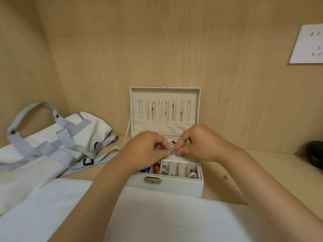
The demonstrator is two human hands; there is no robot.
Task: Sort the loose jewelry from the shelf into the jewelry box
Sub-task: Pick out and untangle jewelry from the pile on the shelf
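Wooden shelf [244, 173] carries the open jewelry box [174, 188] at the frame's centre. Over its perforated panel, the left hand [148, 149] and right hand [197, 144] meet, and both pinch the small silver earring [171, 152] that lies between their fingertips.

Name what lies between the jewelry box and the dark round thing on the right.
Head view: bare wooden shelf with a few tiny gold bits; the right forearm crosses over it.

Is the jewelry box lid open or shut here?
Open: the lid stands upright, necklaces hanging inside it, compartments exposed below.
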